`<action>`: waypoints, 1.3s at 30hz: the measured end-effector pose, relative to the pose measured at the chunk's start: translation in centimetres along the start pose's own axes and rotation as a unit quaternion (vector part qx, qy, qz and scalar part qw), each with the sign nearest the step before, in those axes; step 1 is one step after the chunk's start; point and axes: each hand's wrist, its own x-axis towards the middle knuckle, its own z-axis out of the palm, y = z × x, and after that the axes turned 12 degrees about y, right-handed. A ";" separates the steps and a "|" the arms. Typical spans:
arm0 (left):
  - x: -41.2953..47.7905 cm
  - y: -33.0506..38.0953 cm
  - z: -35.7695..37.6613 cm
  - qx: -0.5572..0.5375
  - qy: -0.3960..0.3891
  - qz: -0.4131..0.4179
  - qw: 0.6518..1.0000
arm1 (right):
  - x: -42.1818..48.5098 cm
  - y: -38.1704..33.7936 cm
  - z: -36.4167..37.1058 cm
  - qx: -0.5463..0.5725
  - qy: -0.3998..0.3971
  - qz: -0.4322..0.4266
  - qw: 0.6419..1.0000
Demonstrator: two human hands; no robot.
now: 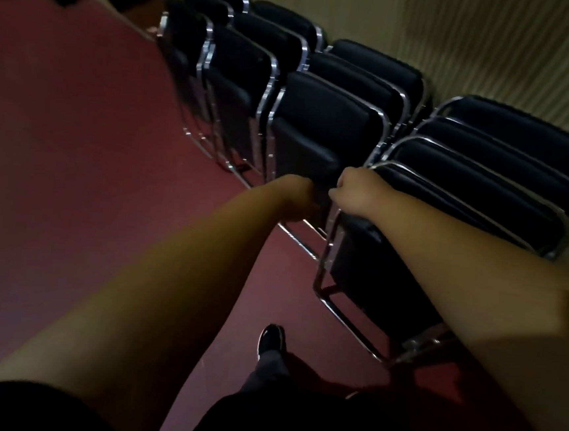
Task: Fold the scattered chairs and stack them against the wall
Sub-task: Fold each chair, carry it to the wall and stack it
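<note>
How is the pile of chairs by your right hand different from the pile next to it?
The near pile has four chairs; the next pile has three. The right grip holds the near pile's front chair; no grip plainly holds the next pile. Both are folded black chairs with shiny metal frames, stacked against the wall.

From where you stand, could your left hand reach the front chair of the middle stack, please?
Probably yes: the left hand sits right beside that front chair, nothing between them, though its fingers are hidden, so it may need to let go of something first.
</note>
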 end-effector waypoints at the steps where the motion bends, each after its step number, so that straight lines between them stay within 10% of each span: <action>1: -1.7 -1.8 -0.3 -0.013 0.011 -0.024 1.000 | -0.4 -2.4 0.3 -0.004 -0.006 -0.031 1.000; 23: -41.2 -46.9 7.7 -0.185 0.092 -0.331 0.921 | -15.8 -54.2 26.7 -0.114 -0.144 -0.328 0.927; 39: -76.0 -66.8 16.4 -0.266 0.209 -0.605 0.721 | -37.9 -88.8 44.7 -0.124 -0.254 -0.561 0.778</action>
